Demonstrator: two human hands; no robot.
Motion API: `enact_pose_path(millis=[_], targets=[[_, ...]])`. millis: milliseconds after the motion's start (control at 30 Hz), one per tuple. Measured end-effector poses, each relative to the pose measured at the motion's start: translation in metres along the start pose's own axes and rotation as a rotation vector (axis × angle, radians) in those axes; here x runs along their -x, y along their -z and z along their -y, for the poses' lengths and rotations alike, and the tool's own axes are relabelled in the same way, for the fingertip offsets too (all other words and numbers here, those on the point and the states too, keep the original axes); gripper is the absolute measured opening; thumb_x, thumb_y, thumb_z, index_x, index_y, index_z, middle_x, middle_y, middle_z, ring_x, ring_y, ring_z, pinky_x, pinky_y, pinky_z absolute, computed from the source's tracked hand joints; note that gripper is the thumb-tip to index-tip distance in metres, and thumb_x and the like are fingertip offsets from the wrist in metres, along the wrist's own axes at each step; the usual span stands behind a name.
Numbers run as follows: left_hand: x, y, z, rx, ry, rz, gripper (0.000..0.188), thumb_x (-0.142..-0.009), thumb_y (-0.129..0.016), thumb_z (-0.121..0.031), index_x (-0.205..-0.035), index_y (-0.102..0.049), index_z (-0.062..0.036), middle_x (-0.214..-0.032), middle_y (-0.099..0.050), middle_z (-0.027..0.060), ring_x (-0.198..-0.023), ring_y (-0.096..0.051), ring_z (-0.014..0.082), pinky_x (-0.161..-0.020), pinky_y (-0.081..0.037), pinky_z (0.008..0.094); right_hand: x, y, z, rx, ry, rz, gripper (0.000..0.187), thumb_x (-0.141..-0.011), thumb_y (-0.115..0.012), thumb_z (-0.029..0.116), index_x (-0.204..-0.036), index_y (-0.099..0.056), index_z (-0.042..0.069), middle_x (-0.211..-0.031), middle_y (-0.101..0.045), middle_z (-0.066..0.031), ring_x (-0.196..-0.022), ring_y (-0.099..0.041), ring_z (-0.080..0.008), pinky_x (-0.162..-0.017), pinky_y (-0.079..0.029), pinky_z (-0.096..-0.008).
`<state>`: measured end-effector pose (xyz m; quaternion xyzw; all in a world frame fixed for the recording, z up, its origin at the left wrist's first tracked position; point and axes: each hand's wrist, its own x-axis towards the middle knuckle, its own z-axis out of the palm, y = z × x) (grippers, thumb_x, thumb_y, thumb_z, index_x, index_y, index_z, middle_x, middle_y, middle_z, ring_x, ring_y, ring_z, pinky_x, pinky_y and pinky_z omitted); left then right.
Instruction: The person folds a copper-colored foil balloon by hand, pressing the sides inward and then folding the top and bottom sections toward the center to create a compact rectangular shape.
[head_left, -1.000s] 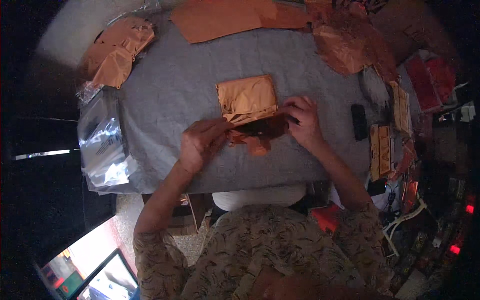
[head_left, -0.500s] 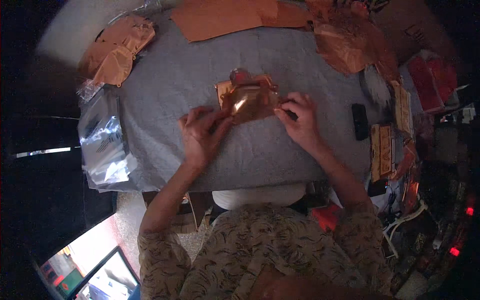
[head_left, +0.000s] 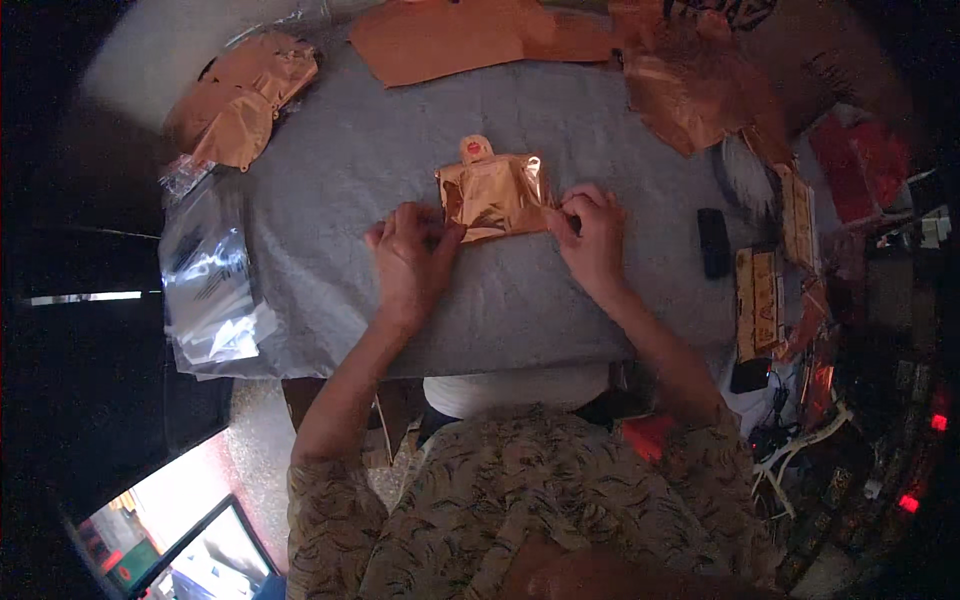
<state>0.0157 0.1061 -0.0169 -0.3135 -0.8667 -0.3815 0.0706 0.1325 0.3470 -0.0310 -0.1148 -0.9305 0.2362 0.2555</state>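
A rose-gold foil balloon [head_left: 492,195], folded into a small flat packet, lies on the grey cloth in front of me. From its far edge a rounded tab with a red mark [head_left: 474,149] sticks out. My left hand [head_left: 408,258] pinches the near left corner between thumb and fingers. At the near right corner, my right hand [head_left: 592,235] has its thumb and curled fingers closed on the foil edge. The fingertips of both hands are partly hidden. Wrinkles and bright reflections run across the packet.
Flat rose-gold foil pieces lie at the far left [head_left: 240,100], far middle [head_left: 440,40] and far right [head_left: 685,90]. Clear plastic bags [head_left: 208,275] rest at the left edge. A black object [head_left: 713,243] and a yellow printed card pack [head_left: 760,303] sit on the right.
The foil has come down flatter on the cloth, and its rounded tab now shows clearly. Both hands keep hold of the near corners and have shifted only slightly.
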Motion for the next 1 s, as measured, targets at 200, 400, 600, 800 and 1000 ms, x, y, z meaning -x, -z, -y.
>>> enact_pose_path(millis=[200,400,600,800,1000], targets=[[0.001,-0.001,0.003,-0.011,0.040,0.005,0.034,-0.085,-0.083,-0.026,-0.103,-0.061,-0.0085,-0.087,-0.074,0.0051,-0.090,-0.071,0.0267,-0.095,-0.040,0.0463,0.018,0.020,0.047,0.271,0.170,0.190,0.073,-0.088,-0.079,0.033,-0.150,-0.048,0.011,-0.159,-0.041,-0.0129,-0.151,-0.034,-0.0348,-0.122,-0.025,-0.0589],[-0.002,0.001,-0.002,-0.041,0.042,-0.020,0.034,-0.085,-0.083,-0.028,-0.103,-0.061,-0.0084,-0.088,-0.075,0.0048,-0.087,-0.072,0.0263,-0.094,-0.040,0.0457,0.011,0.001,0.056,0.269,0.244,0.442,0.089,-0.091,-0.071,0.049,-0.164,-0.030,0.019,-0.171,-0.024,-0.0093,-0.160,-0.014,-0.0347,-0.127,-0.011,-0.0613],[0.001,0.001,0.000,0.056,0.103,-0.042,0.038,-0.084,-0.085,-0.034,-0.101,-0.064,-0.0067,-0.083,-0.074,0.0076,-0.077,-0.071,0.0320,-0.090,-0.045,0.0457,0.009,-0.005,0.051,0.273,0.192,0.443,0.085,-0.096,-0.064,0.052,-0.165,-0.027,0.020,-0.172,-0.022,-0.0075,-0.160,-0.012,-0.0356,-0.128,-0.010,-0.0594],[0.007,0.008,0.004,0.089,0.150,0.005,0.039,-0.088,-0.080,-0.032,-0.115,-0.062,-0.0101,-0.106,-0.075,0.0037,-0.100,-0.070,0.0267,-0.098,-0.039,0.0501,0.007,-0.004,0.052,0.242,0.182,0.473,0.082,-0.098,-0.063,0.050,-0.165,-0.027,0.019,-0.173,-0.020,-0.0075,-0.160,-0.012,-0.0367,-0.128,-0.009,-0.0590],[-0.004,-0.010,-0.007,-0.534,-0.378,0.204,0.072,-0.097,-0.068,-0.043,-0.160,-0.040,-0.0241,-0.167,-0.036,0.0090,-0.158,-0.025,0.0224,-0.119,-0.016,0.0655,0.008,-0.005,0.049,0.277,0.178,0.504,0.080,-0.100,-0.060,0.051,-0.165,-0.027,0.019,-0.174,-0.014,-0.0061,-0.161,-0.006,-0.0352,-0.129,-0.006,-0.0591]])
